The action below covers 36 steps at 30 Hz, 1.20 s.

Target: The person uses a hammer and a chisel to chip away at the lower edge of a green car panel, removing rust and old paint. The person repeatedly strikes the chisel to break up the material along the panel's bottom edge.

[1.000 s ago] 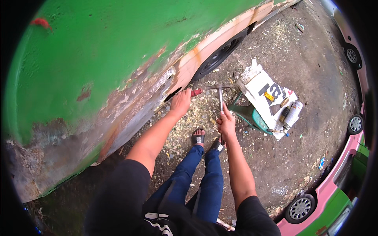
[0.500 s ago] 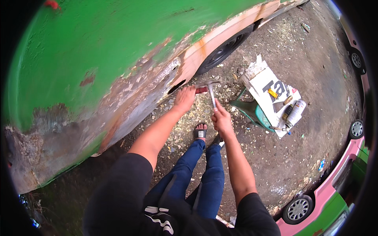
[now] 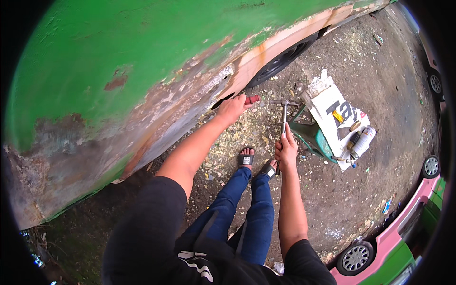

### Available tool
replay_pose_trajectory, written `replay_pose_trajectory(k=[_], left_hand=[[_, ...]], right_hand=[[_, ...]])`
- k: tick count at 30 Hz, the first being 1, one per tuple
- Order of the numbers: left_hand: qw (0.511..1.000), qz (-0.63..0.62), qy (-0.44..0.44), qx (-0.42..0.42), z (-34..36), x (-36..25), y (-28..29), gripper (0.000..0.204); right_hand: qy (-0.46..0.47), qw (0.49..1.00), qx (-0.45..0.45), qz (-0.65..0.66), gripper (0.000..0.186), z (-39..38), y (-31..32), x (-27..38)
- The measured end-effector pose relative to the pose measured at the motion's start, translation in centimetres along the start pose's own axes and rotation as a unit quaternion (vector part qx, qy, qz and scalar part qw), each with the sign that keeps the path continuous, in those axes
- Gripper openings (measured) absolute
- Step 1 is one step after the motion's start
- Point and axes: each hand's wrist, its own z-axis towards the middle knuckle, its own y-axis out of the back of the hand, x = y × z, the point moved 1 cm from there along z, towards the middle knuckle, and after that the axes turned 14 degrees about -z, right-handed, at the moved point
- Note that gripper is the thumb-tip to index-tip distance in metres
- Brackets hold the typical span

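A bare, gritty dirt ground (image 3: 332,199) strewn with pale paint flakes is seen in flat daylight. At ten o'clock a rusted green car body (image 3: 118,61) looms; at five o'clock a pink-and-green car (image 3: 394,242) is parked.

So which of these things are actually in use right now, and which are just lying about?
In use:
- hammer, gripped in right hand
- red-handled tool, held in left hand against the car panel

Lying about:
- spray can on the white sheet
- yellow tool on that sheet
- green stool
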Motion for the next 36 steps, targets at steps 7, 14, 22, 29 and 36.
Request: replay_pose_trajectory(k=[7, 14, 22, 29, 36], left_hand=[[0.999, -0.003, 0.030, 0.038, -0.1, -0.3, -0.7, 0.040], [1.000, 0.003, 0.021, 0.010, -0.6, 0.2, -0.5, 0.038], [0.999, 0.007, 0.052, 0.010, -0.7, -0.3, -0.7, 0.038], [0.999, 0.011, 0.032, -0.013, -0.6, 0.3, -0.2, 0.035], [0.998, 0.018, 0.055, -0.029, -0.5, 1.0, -0.2, 0.032]], right_hand=[[0.076, 0.994, -0.083, 0.007, 0.046, 1.7, -1.4, -0.2], [0.065, 0.992, -0.101, 0.039, 0.046, 1.8, 0.6, 1.9], [0.091, 0.992, -0.079, -0.033, 0.044, 2.4, 1.5, 3.1], [0.061, 0.994, -0.056, 0.073, 0.048, 3.8, 0.8, 1.7], [0.046, 0.998, -0.030, 0.025, 0.045, 3.8, -0.4, 3.6]])
